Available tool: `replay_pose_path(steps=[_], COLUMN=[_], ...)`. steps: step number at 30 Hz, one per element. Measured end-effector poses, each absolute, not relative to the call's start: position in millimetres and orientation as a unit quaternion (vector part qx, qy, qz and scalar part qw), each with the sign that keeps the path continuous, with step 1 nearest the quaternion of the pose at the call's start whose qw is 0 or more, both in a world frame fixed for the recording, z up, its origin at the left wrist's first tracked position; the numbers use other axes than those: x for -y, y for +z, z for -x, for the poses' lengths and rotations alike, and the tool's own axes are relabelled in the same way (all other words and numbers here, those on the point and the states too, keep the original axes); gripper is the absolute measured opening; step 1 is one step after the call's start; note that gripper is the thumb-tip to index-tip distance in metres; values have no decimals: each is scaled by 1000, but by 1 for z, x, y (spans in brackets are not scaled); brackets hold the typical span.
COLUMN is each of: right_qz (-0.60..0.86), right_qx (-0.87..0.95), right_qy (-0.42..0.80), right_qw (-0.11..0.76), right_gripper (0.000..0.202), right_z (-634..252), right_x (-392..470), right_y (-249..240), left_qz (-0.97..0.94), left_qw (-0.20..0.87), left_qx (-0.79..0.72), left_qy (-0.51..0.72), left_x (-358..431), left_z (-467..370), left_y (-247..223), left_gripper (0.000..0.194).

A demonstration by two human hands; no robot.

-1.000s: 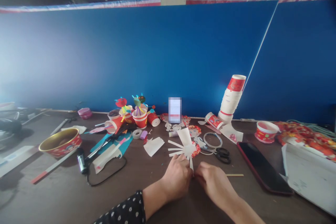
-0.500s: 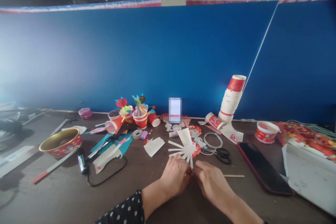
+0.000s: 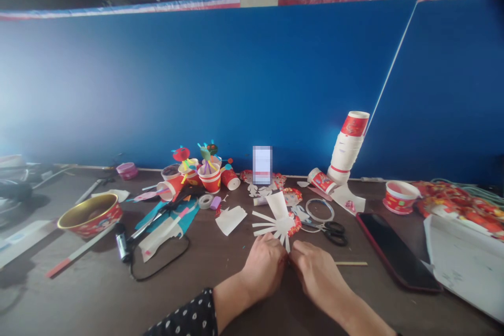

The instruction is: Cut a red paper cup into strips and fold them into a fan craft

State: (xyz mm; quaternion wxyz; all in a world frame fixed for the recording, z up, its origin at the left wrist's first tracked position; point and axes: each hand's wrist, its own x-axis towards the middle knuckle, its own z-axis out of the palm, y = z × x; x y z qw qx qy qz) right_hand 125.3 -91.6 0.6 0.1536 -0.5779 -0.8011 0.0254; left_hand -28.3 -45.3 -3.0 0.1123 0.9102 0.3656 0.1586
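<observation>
A white paper piece, cut into strips that fan outward, lies flat at the centre with red patterned bits at its right side. Just below it, my left hand has its fingers curled closed at the strips' lower ends. My right hand is closed too, its fingertips nearly meeting the left ones. Whatever the fingers pinch is hidden by them. Black-handled scissors rest behind my right hand, beside a clear ring-shaped coil.
A leaning cup stack stands at back right. On the right lie a large phone and white sheets. To the left are a gold-rimmed bowl, a glue gun with its cable, and decorated red cups.
</observation>
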Motion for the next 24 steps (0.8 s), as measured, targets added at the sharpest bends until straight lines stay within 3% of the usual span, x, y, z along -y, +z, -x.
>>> replay_pose_path(steps=[10,24], right_qz=[622,577], right_qx=[767,795], right_qy=[42,-158], right_qw=[149,104], right_gripper=[28,24], right_z=[-128,-111], right_x=[101,104], right_y=[10,-10], left_qz=[-917,-920], left_qw=[93,88], left_qx=[-353,-354], left_qy=[162,142], left_x=[47,44], left_z=[27,27], left_y=[-1,-6], left_gripper=[9,14])
